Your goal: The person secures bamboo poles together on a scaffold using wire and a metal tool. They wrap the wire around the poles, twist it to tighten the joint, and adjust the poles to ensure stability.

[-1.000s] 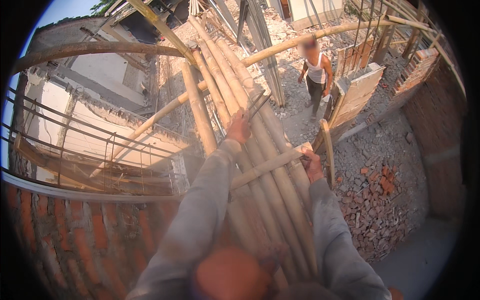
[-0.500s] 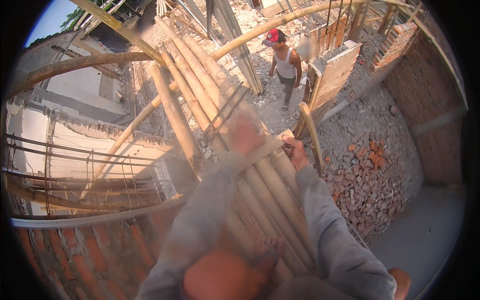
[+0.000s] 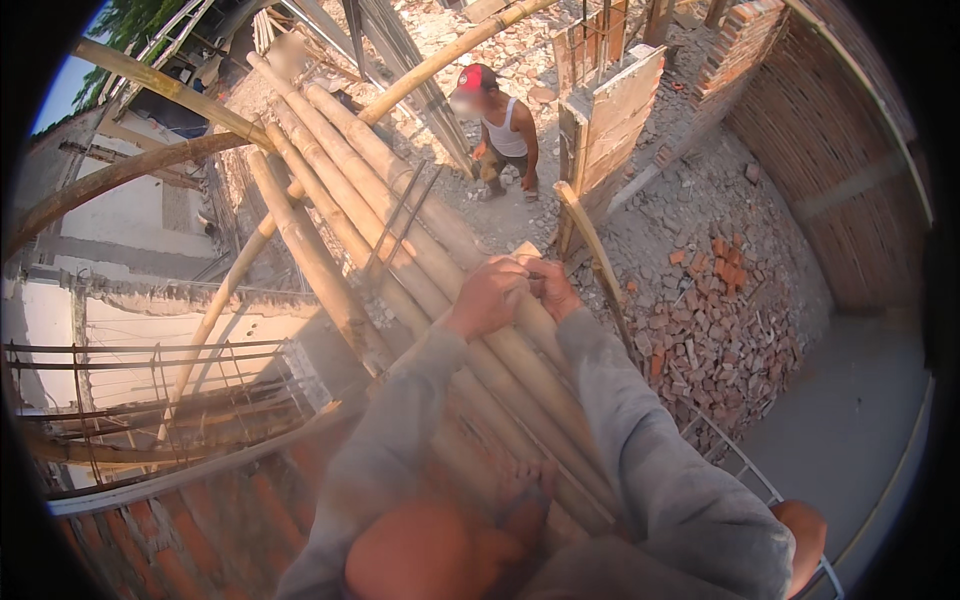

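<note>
Left hand (image 3: 490, 298): fingers curled; I can't tell on what.
Right hand (image 3: 553, 288): fingers clamped on the wood strip (image 3: 526, 249).
Strip end: pale, just past the fingertips.
Bamboo poles (image 3: 445, 226): beneath both hands.
Cap (image 3: 482, 75): red, farther off, badge (image 3: 464, 78) unreadable.

An open-air building site (partly in ruins): jagged wall stub (image 3: 622, 135), heaped bricks (image 3: 715, 345), bamboo poles (image 3: 352, 130), bare rebar (image 3: 150, 347).
</note>
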